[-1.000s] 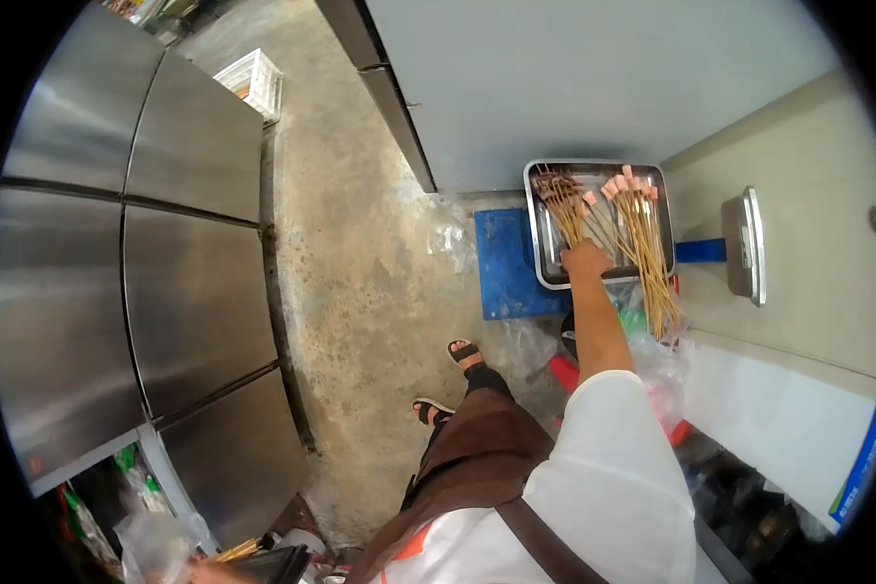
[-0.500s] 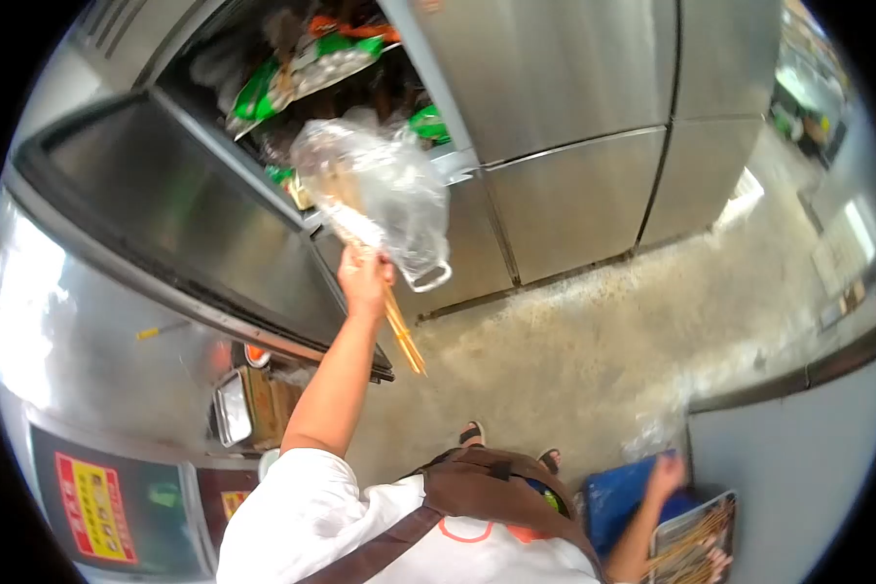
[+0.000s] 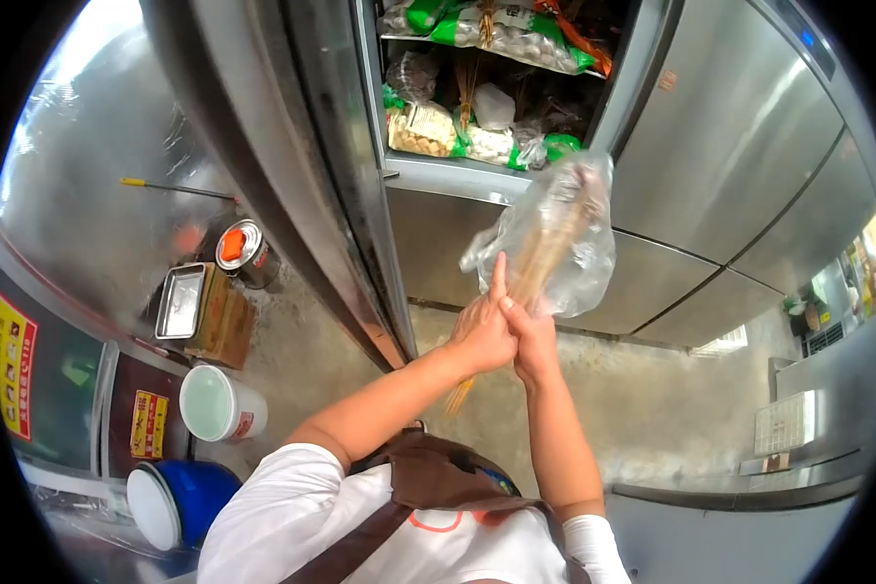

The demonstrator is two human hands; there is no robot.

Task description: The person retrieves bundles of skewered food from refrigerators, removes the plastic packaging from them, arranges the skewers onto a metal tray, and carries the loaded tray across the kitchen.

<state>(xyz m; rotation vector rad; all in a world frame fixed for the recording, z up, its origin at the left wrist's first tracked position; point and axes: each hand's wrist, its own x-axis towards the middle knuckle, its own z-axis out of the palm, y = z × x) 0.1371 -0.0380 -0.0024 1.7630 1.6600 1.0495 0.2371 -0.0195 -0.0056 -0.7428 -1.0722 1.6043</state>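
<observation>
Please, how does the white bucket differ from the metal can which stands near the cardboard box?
The white bucket looks wider than the metal can. The bucket's wall is white, while the can's is dark. The bucket has nothing on its pale green top; the can carries an orange object. Both are round and stand on the floor.

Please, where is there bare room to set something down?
Bare floor lies right of the right hand, between the steel doors and the grey panel. It is crowded at left, around the box, bucket and can; the open fridge looks packed with bags.
</observation>
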